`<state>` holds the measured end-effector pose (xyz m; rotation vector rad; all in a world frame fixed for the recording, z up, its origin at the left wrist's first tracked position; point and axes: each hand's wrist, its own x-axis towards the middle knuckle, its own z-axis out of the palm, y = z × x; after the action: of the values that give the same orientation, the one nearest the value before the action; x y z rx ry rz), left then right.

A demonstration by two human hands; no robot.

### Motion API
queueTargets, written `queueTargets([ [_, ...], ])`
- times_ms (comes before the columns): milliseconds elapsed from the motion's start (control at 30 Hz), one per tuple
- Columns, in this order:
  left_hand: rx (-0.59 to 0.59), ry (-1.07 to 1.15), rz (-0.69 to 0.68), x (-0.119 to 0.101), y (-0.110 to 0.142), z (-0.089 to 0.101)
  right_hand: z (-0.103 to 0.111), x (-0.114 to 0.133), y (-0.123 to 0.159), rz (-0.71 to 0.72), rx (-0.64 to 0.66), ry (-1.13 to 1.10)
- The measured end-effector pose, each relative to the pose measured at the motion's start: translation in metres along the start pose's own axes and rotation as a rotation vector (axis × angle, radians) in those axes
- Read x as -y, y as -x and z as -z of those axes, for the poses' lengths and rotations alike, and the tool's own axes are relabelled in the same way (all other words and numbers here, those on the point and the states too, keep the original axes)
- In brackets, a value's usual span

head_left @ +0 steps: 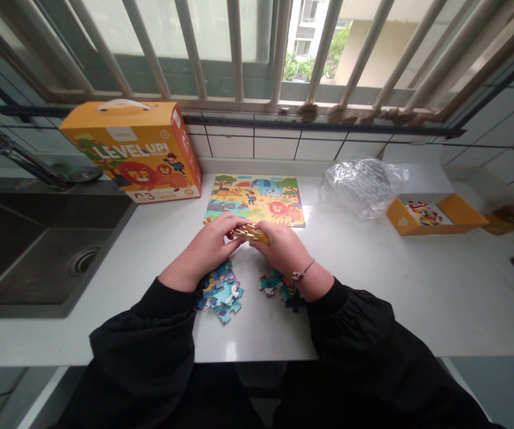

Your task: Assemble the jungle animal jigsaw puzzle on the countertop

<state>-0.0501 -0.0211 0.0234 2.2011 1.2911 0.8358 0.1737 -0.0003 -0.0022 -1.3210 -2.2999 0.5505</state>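
Both my hands meet over the middle of the counter around a small stack of yellow puzzle pieces (250, 233). My left hand (214, 243) grips the stack from the left, and my right hand (283, 250) from the right. Just beyond them lies a flat animal picture sheet (254, 196) with lions, elephants and a hippo. Under my left wrist is a heap of blue and teal puzzle pieces (224, 295). A smaller group of teal and dark puzzle pieces (274, 284) lies by my right wrist, which partly hides it.
An orange puzzle box (136, 152) with a handle stands at the back left, beside a dark sink (51, 268) and faucet (24, 158). Crumpled clear plastic (361, 186) lies at the back right, near an open orange box (462, 214) holding colourful pieces. A barred window (236, 53) is behind.
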Motion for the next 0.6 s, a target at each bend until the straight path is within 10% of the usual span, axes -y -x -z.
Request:
queueTargets([
  [300, -0.186, -0.065, 0.108, 0.025, 0.004, 0.009, 0.071, -0.090, 0.056, -0.394, -0.268, 0.339],
  [600, -0.060, -0.209, 0.150, 0.029, 0.004, 0.005, 0.079, -0.143, 0.103, -0.536, -0.359, 0.474],
])
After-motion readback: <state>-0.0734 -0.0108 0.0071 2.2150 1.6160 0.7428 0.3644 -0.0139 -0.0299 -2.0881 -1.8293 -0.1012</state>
